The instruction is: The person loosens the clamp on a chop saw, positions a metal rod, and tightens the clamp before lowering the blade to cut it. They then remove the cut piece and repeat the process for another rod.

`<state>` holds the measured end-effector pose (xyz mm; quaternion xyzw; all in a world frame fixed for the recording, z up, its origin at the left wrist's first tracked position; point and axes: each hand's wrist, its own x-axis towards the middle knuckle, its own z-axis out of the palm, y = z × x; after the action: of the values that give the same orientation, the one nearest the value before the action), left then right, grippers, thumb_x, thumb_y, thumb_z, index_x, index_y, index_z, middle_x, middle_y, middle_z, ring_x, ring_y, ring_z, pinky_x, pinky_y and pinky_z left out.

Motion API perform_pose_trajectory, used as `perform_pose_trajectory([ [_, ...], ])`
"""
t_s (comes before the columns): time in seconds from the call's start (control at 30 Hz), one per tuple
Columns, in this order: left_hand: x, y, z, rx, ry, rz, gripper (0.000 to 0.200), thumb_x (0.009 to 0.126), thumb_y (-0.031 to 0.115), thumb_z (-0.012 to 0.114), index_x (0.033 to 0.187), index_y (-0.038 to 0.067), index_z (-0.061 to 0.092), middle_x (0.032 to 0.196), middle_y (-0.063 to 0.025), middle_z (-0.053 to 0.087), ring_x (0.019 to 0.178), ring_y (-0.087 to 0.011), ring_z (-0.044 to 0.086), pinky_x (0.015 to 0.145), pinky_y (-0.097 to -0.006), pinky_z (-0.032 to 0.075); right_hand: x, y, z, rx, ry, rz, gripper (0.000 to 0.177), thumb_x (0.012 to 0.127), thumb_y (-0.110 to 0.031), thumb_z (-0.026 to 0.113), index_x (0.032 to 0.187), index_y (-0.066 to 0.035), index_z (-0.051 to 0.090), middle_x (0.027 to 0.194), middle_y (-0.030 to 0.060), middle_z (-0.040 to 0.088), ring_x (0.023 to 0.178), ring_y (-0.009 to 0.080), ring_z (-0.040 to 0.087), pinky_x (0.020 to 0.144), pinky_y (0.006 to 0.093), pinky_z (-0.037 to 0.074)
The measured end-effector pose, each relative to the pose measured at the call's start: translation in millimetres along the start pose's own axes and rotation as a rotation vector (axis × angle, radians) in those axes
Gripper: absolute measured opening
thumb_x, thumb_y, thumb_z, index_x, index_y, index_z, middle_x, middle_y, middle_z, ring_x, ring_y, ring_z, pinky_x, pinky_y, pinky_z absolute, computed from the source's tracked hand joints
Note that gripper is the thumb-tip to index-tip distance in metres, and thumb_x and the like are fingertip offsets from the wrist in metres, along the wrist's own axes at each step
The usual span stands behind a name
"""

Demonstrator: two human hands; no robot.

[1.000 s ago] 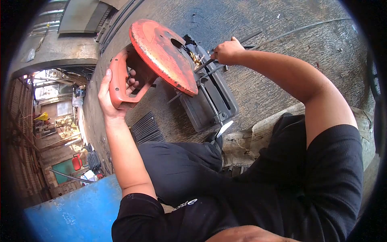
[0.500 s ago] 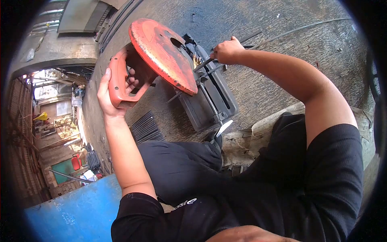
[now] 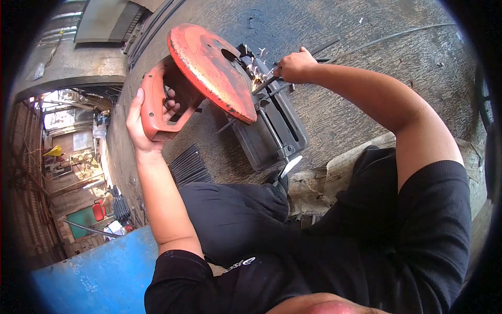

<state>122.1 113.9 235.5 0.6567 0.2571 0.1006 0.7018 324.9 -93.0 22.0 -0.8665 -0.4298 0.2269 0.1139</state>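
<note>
My left hand (image 3: 149,118) is wrapped round the orange handle (image 3: 153,102) of a cut-off saw, fingers inside the handle opening. The saw's round orange guard (image 3: 212,70) is scuffed and hangs over a grey base (image 3: 285,123) with a clamp screw (image 3: 274,133). My right hand (image 3: 295,66) grips a dark metal rod (image 3: 265,85) whose near end runs under the guard's edge. Sparks (image 3: 257,76) fly where the rod meets the saw; the blade itself is hidden by the guard.
Several short dark rods (image 3: 191,166) lie in a row on the floor beside my knee. A long thin cable or rod (image 3: 387,37) crosses the floor at the upper right. A blue panel (image 3: 104,272) is at the lower left, and a red container (image 3: 99,210) stands beyond it.
The sparks are larger and spread further up and outward. Both hands and the saw hold nearly the same positions.
</note>
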Motion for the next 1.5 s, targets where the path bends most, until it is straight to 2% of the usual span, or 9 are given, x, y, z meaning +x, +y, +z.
perform_pose_trajectory([
  [1.07, 1, -1, -1, -0.014, -0.020, 0.010, 0.051, 0.094, 0.040, 0.044, 0.121, -0.002, 0.051, 0.097, -0.0147, 0.061, 0.080, -0.0211, 0.059, 0.079, -0.0374, 0.051, 3, 1, 4, -0.010, -0.007, 0.019, 0.041, 0.095, -0.044, 0.043, 0.108, -0.015, 0.068, 0.108, 0.0086, 0.068, 0.106, 0.0246, 0.062, 0.105, 0.0484, 0.027],
  [1.27, 0, 1, -1, 0.018, -0.009, 0.005, 0.051, 0.094, 0.042, 0.045, 0.123, -0.001, 0.050, 0.097, -0.0144, 0.061, 0.080, -0.0209, 0.060, 0.079, -0.0365, 0.051, -3, 4, 8, 0.002, -0.016, 0.014, 0.041, 0.093, -0.046, 0.045, 0.109, -0.015, 0.067, 0.107, 0.0091, 0.068, 0.106, 0.0258, 0.062, 0.104, 0.0520, 0.027],
  [1.33, 2, 1, -4, -0.004, -0.016, 0.003, 0.052, 0.094, 0.042, 0.046, 0.123, -0.001, 0.050, 0.097, -0.0142, 0.061, 0.079, -0.0208, 0.060, 0.079, -0.0363, 0.051, -6, 9, 18, 0.174, -0.004, 0.032, 0.043, 0.092, -0.048, 0.047, 0.109, -0.013, 0.066, 0.106, 0.0114, 0.068, 0.105, 0.0267, 0.062, 0.101, 0.0570, 0.029],
  [1.37, 2, -1, -6, -0.016, -0.022, -0.008, 0.052, 0.094, 0.042, 0.046, 0.124, 0.000, 0.049, 0.097, -0.0141, 0.061, 0.079, -0.0207, 0.060, 0.078, -0.0360, 0.052, -9, 11, 24, 0.200, 0.012, 0.037, 0.045, 0.089, -0.048, 0.053, 0.110, -0.010, 0.065, 0.105, 0.0136, 0.067, 0.103, 0.0285, 0.063, 0.096, 0.0535, 0.038],
  [1.43, 1, 0, -4, -0.015, -0.015, -0.005, 0.052, 0.094, 0.041, 0.047, 0.125, 0.000, 0.049, 0.096, -0.0142, 0.061, 0.078, -0.0205, 0.060, 0.078, -0.0358, 0.052, -3, 24, 48, 0.283, -0.059, -0.026, 0.047, 0.086, -0.046, 0.061, 0.113, -0.008, 0.062, 0.107, 0.0148, 0.066, 0.103, 0.0314, 0.062, 0.091, 0.0463, 0.045],
  [1.47, 1, 0, -3, -0.003, -0.011, -0.004, 0.052, 0.093, 0.041, 0.047, 0.125, 0.000, 0.048, 0.096, -0.0143, 0.061, 0.078, -0.0204, 0.060, 0.077, -0.0355, 0.053, -8, 25, 54, 0.274, -0.063, -0.028, 0.047, 0.086, -0.046, 0.061, 0.113, -0.008, 0.062, 0.107, 0.0148, 0.066, 0.103, 0.0314, 0.062, 0.091, 0.0463, 0.045],
  [1.5, 1, 0, -2, -0.012, -0.007, -0.003, 0.052, 0.093, 0.041, 0.047, 0.125, 0.000, 0.048, 0.096, -0.0143, 0.061, 0.078, -0.0204, 0.060, 0.077, -0.0355, 0.053, -14, 26, 61, 0.353, -0.030, -0.060, 0.042, 0.085, -0.040, 0.065, 0.109, -0.006, 0.061, 0.100, 0.0152, 0.066, 0.095, 0.0303, 0.063, 0.083, 0.0428, 0.048],
])
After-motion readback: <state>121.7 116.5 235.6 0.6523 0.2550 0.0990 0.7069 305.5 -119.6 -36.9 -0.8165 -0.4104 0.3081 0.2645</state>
